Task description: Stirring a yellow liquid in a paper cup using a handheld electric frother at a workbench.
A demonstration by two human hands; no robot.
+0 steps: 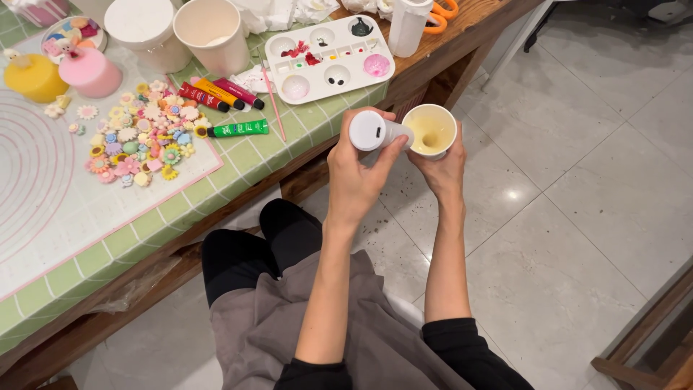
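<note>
L hand [359, 173] clamped on tipped white bottle [377, 131], R hand [442, 165] gripping cream cup [430, 130]: keep nozzle over cup's centre, squeeze slow w/ cup level.

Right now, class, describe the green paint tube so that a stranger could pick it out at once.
Start at the green checked tablecloth on the wooden table. Just below the white paint palette and next to the pile of small flower charms lies the green paint tube. It lies alone, while the red, yellow and dark red tubes lie together above it.
</note>
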